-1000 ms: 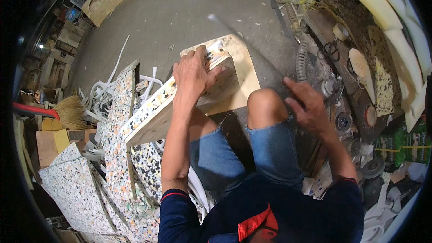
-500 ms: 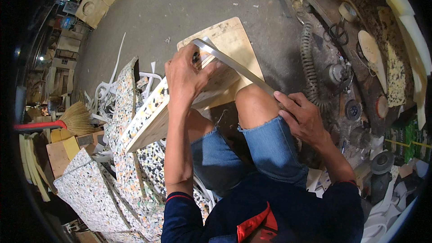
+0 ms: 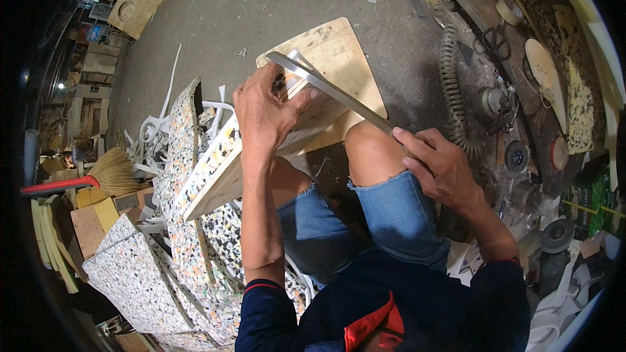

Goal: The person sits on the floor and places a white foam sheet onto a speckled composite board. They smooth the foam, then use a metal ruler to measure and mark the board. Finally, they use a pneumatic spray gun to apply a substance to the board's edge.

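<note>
Head view. The left hand (image 3: 264,114) presses flat, fingers spread, on a pale plywood panel (image 3: 339,58) backed with speckled multicoloured foam (image 3: 208,169), which leans across the knees above the concrete floor (image 3: 261,6). The right hand (image 3: 440,166), its grip closed, holds one end of a long, flat, grey metal straightedge (image 3: 332,91) lying diagonally over the panel. Foam slabs (image 3: 130,274) and white offcut strips (image 3: 156,130) lie left; a straw broom (image 3: 107,173) beyond.
</note>
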Demonstrator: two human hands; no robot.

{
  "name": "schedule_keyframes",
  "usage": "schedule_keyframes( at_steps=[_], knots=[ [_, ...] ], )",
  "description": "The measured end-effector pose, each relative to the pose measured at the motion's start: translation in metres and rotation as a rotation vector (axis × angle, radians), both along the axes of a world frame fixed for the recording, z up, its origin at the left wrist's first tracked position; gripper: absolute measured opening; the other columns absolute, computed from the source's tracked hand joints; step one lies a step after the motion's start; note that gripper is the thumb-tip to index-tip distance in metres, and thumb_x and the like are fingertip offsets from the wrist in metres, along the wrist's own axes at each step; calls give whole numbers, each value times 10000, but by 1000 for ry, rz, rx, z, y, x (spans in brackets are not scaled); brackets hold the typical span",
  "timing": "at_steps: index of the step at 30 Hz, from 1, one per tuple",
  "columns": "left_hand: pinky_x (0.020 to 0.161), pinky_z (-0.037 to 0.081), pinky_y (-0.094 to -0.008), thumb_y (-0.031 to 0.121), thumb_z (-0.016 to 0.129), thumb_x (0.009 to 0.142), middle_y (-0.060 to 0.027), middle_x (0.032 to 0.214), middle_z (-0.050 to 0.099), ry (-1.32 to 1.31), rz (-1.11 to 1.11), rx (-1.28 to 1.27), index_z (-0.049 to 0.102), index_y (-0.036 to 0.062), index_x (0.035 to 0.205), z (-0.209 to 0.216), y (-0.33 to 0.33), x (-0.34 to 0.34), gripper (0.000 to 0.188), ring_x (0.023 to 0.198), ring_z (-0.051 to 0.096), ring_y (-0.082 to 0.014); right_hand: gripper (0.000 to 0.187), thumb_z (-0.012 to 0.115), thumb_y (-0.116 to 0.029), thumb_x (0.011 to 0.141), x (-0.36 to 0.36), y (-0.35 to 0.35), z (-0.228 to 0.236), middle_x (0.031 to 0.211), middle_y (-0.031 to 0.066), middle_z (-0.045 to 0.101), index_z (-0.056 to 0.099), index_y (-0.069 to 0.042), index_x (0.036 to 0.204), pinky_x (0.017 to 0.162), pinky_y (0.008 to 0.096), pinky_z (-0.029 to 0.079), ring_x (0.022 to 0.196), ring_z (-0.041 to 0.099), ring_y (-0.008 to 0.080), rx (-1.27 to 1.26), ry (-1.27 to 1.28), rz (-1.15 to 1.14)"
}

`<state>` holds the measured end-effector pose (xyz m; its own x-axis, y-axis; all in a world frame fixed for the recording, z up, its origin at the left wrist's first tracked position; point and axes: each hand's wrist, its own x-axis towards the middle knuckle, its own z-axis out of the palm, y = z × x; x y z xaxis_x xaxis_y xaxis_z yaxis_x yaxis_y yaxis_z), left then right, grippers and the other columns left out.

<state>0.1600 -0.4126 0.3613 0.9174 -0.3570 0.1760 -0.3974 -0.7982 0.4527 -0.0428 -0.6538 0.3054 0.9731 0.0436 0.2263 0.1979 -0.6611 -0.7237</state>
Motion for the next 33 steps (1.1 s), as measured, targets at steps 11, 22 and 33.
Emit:
schedule_keyframes(
  at_steps=[11, 22, 33],
  knots=[
    [789, 556, -378, 337, 931, 682, -159, 959, 761, -90, -56, -36, 716, -17, 1148, -1, 2, 2, 623, 882, 714, -223, 535, 676, -34, 885, 8, -1, 6, 1017, 176, 625, 579, -64, 1411, 759, 398, 551, 863, 659, 321, -2, 45, 21],
    [783, 548, -348, 307, 930, 683, -181, 944, 751, -131, -57, -16, 692, -70, 1135, 4, -1, 1, 635, 841, 698, -203, 505, 654, -103, 909, 18, 5, 1, 996, 163, 617, 584, -72, 1408, 752, 390, 545, 843, 642, 304, -1, -1, 8],
    [980, 541, -411, 322, 940, 678, -261, 1152, 720, -98, -54, -34, 639, -111, 1258, 0, 1, 2, 784, 1098, 708, -312, 514, 668, -60, 882, 7, 6, 2, 990, 169, 618, 598, -45, 1392, 792, 394, 538, 888, 645, 316, 65, 125, -34]
  ],
)
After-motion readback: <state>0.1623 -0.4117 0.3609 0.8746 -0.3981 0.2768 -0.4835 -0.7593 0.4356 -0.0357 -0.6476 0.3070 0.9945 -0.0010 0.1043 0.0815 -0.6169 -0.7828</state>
